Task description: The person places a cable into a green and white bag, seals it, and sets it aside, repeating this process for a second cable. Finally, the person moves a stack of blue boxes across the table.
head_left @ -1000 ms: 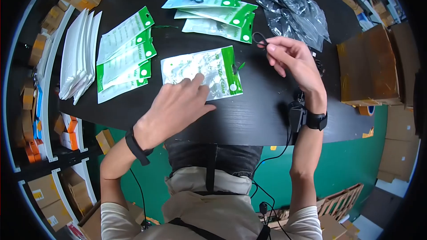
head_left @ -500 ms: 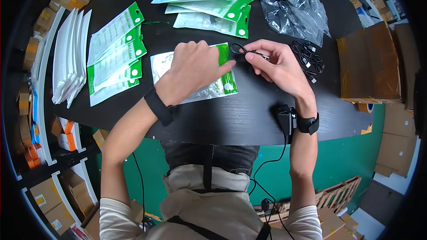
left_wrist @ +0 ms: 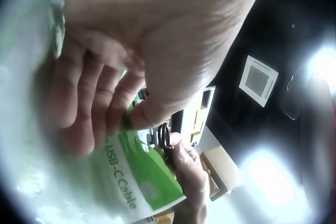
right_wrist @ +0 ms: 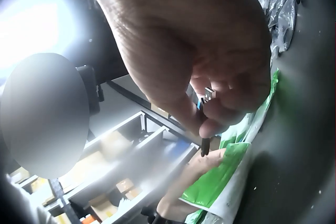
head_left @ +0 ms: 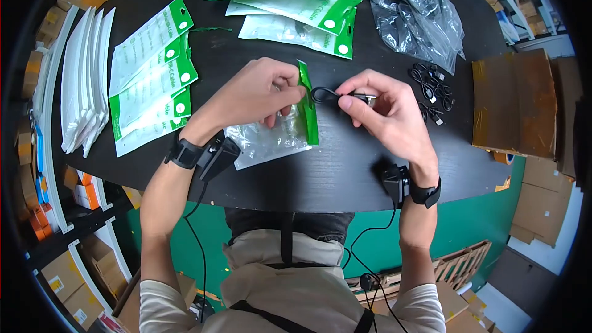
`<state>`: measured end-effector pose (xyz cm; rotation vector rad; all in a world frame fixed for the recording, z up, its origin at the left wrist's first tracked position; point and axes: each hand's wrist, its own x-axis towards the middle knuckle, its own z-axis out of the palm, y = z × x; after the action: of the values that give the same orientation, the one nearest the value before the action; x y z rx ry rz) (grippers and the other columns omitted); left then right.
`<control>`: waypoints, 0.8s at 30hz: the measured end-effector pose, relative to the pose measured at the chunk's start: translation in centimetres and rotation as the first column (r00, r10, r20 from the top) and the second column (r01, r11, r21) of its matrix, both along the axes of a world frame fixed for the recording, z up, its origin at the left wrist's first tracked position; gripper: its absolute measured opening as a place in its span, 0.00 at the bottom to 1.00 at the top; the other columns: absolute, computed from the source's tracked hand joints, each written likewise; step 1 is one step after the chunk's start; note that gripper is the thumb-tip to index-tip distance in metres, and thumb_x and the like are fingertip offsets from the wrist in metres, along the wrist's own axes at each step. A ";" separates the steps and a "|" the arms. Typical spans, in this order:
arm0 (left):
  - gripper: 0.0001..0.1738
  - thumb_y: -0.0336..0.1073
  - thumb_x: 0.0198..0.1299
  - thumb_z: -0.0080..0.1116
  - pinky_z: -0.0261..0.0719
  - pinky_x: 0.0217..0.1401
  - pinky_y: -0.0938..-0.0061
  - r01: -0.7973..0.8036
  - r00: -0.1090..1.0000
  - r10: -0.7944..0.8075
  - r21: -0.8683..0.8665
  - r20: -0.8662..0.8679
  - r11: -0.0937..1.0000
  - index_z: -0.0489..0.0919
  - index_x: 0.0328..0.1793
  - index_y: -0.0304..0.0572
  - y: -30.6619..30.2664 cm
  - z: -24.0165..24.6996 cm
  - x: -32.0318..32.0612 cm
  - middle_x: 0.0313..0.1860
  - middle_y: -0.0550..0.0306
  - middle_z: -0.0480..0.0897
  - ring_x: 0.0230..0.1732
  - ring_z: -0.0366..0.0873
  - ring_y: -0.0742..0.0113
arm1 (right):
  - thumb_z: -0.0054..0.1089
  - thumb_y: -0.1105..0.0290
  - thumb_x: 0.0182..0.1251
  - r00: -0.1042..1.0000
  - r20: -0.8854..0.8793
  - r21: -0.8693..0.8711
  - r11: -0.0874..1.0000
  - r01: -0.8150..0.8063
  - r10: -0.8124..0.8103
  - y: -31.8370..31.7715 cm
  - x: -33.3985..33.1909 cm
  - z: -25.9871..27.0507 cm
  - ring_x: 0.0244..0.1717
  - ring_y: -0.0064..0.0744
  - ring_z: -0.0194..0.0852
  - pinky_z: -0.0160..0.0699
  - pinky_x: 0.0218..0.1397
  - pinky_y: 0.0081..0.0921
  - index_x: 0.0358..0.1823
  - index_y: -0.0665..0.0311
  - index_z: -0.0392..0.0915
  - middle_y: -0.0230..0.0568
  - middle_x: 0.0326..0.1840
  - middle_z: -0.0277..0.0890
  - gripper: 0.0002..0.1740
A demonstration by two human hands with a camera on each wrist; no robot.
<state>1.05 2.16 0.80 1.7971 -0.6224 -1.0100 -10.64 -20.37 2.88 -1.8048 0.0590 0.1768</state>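
Note:
My left hand [head_left: 256, 95] pinches the green end of a clear plastic USB-C cable bag [head_left: 271, 145] between thumb and forefinger. That end is raised and bowed toward the right hand; the clear part lies over the dark table. The printed green strip [left_wrist: 157, 179] shows below the fingers in the left wrist view. My right hand [head_left: 391, 114] holds a short black USB cable [head_left: 322, 92] in thumb and fingers. Its loop points left, right at the bag's green end, and a metal plug [right_wrist: 210, 94] shows among the fingers in the right wrist view.
Several green-ended bags lie at the left [head_left: 151, 77] and at the back [head_left: 296, 9]. White padded envelopes [head_left: 86, 80] stand at far left. Loose black cables [head_left: 431, 86] and grey plastic bags [head_left: 413, 9] lie at the right, with a cardboard box [head_left: 515, 102] beyond them.
My left hand has gone from resting on the flat bag to pinching its green end, which now stands raised. My right hand has brought the cable left, to the bag.

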 end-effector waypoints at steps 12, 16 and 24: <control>0.15 0.40 0.77 0.60 0.70 0.17 0.86 -0.026 0.986 -0.002 -0.170 -0.165 0.985 0.76 0.37 0.40 -0.1 0.5 -0.4 0.26 0.59 0.83 0.19 0.81 0.79 | 0.72 0.74 0.67 0.997 0.075 -0.381 0.924 0.034 -0.006 -0.2 -0.5 0.9 0.21 0.08 0.64 0.57 0.23 0.15 0.41 0.66 0.88 0.27 0.26 0.81 0.05; 0.16 0.40 0.77 0.60 0.71 0.16 0.86 -0.043 0.982 0.008 -0.184 -0.189 0.982 0.76 0.36 0.40 -0.4 0.3 -0.6 0.26 0.59 0.83 0.18 0.81 0.79 | 0.72 0.74 0.65 0.989 0.141 -0.365 0.926 0.094 -0.045 -0.1 -0.7 1.2 0.21 0.08 0.63 0.56 0.23 0.16 0.40 0.66 0.88 0.27 0.25 0.81 0.05; 0.16 0.40 0.76 0.61 0.72 0.17 0.86 -0.048 0.977 0.007 -0.190 -0.212 0.981 0.77 0.35 0.40 -0.6 -0.3 -0.8 0.25 0.60 0.83 0.19 0.81 0.78 | 0.73 0.75 0.64 0.994 0.109 -0.313 0.950 0.006 0.029 0.4 -0.8 1.5 0.20 0.09 0.63 0.57 0.22 0.17 0.39 0.66 0.88 0.28 0.24 0.80 0.04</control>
<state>0.27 1.58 0.52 1.5019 -0.5431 -1.0664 -11.47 -19.97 4.41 -2.1298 -0.0046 0.0755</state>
